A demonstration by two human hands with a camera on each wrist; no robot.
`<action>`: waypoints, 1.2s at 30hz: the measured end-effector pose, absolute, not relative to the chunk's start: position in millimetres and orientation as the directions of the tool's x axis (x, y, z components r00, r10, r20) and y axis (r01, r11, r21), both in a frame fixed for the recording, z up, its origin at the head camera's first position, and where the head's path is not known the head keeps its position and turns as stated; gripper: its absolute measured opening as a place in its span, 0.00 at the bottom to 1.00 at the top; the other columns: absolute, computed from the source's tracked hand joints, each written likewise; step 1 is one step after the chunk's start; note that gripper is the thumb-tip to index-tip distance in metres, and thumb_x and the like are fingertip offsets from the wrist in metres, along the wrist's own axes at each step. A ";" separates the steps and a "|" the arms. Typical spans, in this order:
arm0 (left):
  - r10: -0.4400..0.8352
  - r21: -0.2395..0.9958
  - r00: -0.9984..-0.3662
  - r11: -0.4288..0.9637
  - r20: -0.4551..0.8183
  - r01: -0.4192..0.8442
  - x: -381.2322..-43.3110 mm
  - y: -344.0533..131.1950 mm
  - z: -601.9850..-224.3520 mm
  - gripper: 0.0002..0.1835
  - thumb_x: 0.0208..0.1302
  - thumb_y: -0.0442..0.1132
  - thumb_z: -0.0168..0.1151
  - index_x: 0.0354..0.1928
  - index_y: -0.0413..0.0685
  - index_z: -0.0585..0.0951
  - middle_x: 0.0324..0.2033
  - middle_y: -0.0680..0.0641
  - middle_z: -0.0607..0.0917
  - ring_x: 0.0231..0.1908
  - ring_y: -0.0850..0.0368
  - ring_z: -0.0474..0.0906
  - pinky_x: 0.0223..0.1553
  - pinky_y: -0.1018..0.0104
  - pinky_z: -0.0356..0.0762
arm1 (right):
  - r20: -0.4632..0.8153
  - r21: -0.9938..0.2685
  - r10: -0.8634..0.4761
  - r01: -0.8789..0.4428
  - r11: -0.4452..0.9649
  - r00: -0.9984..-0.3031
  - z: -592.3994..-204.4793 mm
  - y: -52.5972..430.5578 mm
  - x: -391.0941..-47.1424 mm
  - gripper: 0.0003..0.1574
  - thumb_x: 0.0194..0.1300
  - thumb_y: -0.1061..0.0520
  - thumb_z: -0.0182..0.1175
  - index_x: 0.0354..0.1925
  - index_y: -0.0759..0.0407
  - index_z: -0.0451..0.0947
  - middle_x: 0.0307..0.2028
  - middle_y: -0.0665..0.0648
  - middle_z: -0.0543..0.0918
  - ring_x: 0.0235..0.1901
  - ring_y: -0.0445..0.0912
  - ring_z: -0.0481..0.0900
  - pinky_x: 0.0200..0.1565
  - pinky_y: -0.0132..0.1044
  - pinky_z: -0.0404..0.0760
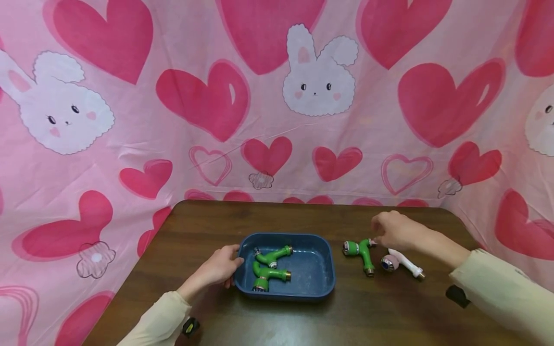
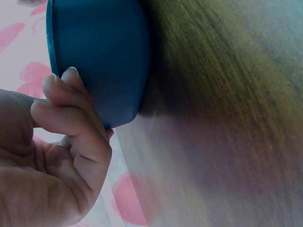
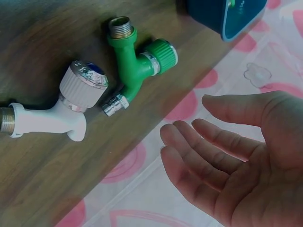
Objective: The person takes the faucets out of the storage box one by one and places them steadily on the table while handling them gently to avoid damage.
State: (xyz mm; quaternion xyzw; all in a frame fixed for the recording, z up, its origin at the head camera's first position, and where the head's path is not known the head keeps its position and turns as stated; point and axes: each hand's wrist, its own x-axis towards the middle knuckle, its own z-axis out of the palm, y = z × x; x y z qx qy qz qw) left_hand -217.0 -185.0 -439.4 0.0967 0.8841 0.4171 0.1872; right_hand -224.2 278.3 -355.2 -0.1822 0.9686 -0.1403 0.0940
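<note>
A blue plastic tub (image 1: 298, 294) stands on the table with two green taps inside, one tap (image 1: 274, 255) behind the other tap (image 1: 270, 273). At its left end my left hand (image 1: 218, 266) holds the rim, its curled fingers (image 2: 78, 118) against the outer wall. To the right of the tub lie a green tap (image 3: 130, 68) with a ribbed green knob and a white tap (image 3: 47, 120) with a pale pink-white knob. My right hand (image 1: 398, 230) hovers just beyond these two, fingers loosely bent and apart, holding nothing.
The dark wooden table (image 1: 207, 317) carries everything. A pink cloth (image 1: 268, 129) with hearts and rabbits hangs behind and at both sides. Small black objects show by each sleeve, one near the left (image 1: 190, 327) and one near the right (image 1: 457, 296).
</note>
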 end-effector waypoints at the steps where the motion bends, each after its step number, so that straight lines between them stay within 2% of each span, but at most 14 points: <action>1: 0.329 0.774 -0.911 0.632 -0.250 0.016 -217.1 -185.3 -439.7 0.29 0.80 0.33 0.56 0.75 0.27 0.64 0.18 0.43 0.81 0.11 0.56 0.74 0.14 0.68 0.73 | -0.129 -0.307 -0.382 -0.329 0.893 -0.915 -354.6 277.3 -223.9 0.17 0.61 0.62 0.73 0.45 0.70 0.83 0.37 0.58 0.86 0.37 0.49 0.84 0.38 0.50 0.87; 15: 0.333 0.775 -0.909 0.632 -0.250 0.017 -217.1 -185.5 -439.9 0.29 0.80 0.33 0.56 0.75 0.27 0.64 0.18 0.43 0.81 0.11 0.56 0.73 0.14 0.68 0.73 | -0.118 -0.316 -0.396 -0.344 0.884 -0.910 -351.0 267.5 -224.7 0.15 0.61 0.62 0.73 0.44 0.68 0.83 0.35 0.56 0.85 0.35 0.48 0.83 0.37 0.49 0.86; 24: 0.331 0.768 -0.917 0.639 -0.222 0.044 -217.2 -185.8 -441.1 0.28 0.79 0.33 0.56 0.75 0.26 0.64 0.15 0.43 0.80 0.10 0.56 0.74 0.12 0.67 0.73 | -0.113 -0.331 -0.412 -0.357 0.874 -0.904 -350.0 260.6 -224.7 0.12 0.63 0.61 0.72 0.43 0.66 0.83 0.29 0.51 0.81 0.29 0.44 0.80 0.31 0.44 0.83; 36: 0.325 0.770 -0.918 0.637 -0.225 0.037 -217.8 -185.5 -442.1 0.29 0.80 0.33 0.56 0.75 0.26 0.64 0.15 0.43 0.80 0.09 0.56 0.73 0.13 0.67 0.73 | -0.106 -0.320 -0.419 -0.368 0.873 -0.902 -351.0 254.6 -228.9 0.10 0.63 0.61 0.72 0.40 0.65 0.83 0.28 0.50 0.80 0.28 0.43 0.78 0.31 0.42 0.82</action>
